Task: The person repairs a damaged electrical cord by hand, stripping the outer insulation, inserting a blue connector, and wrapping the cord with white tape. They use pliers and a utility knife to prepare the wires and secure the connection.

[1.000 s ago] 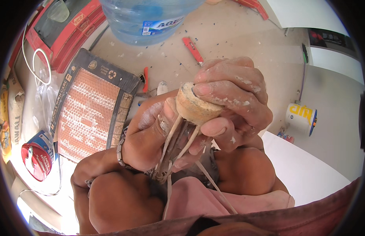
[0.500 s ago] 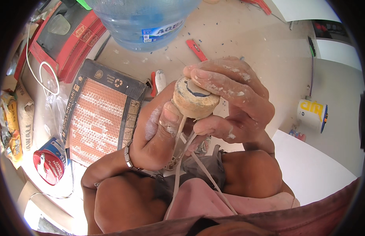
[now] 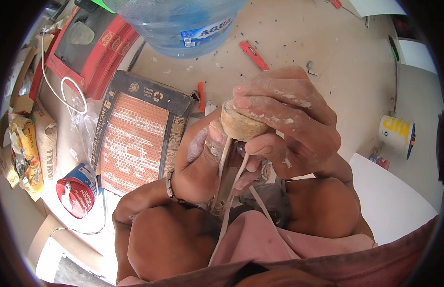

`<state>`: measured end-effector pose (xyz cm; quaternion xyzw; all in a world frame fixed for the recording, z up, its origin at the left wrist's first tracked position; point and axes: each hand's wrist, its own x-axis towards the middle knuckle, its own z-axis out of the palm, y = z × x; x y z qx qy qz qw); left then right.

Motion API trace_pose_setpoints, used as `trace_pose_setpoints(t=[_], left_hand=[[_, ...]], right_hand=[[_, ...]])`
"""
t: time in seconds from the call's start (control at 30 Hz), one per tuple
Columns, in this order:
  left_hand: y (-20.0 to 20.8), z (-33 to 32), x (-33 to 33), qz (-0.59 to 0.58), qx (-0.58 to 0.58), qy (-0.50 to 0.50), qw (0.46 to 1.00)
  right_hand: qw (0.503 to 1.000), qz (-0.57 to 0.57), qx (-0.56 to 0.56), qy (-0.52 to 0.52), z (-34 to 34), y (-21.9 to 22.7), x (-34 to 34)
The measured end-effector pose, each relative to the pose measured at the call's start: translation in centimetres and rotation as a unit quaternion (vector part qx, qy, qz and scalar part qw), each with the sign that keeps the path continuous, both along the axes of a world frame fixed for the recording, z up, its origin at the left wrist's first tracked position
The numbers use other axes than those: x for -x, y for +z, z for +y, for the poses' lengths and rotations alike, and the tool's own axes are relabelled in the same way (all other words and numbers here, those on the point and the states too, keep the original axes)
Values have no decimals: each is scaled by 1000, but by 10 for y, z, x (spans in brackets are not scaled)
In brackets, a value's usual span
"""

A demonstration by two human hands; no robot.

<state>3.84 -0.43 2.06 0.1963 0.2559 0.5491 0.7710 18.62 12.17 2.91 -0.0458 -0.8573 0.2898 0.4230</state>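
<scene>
A short, round, tan piece crusted with dried plaster (image 3: pixel 243 126) is held up in front of my chest between both hands. My left hand (image 3: pixel 200 160), with a metal bracelet at the wrist, grips its left side, the thumb pressed near the lower edge. My right hand (image 3: pixel 293 117) curls its fingers over the top and sets its thumb below on the right. White smears cover the fingers of both. Two pale cords (image 3: pixel 225 201) run down past the piece toward my lap. Something clear and tube-like (image 3: pixel 226 184) shows between the hands, partly hidden.
Beyond the hands stand a big blue water bottle (image 3: pixel 179 24) and a red utility knife (image 3: pixel 254 55) on the floor. A patterned carton (image 3: pixel 135 129), a paint can (image 3: pixel 78 191) and a red case (image 3: pixel 95 57) lie left. A white bucket (image 3: pixel 395 136) is at right.
The round piece has tilted, so its top face with the dark curved mark has turned from view. The right fingers have shifted over it, while the whole scene has moved slightly rightward.
</scene>
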Motion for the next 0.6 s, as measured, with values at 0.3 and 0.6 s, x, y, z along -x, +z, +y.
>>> trace_pose_setpoints(t=[0.3, 0.6], left_hand=[[-37, 12, -9, 155, -195, 49, 967], [-37, 13, -9, 213, -91, 69, 970]], right_hand=[[836, -67, 537, 84, -6, 0, -41], [864, -91, 495, 11, -20, -8, -45]])
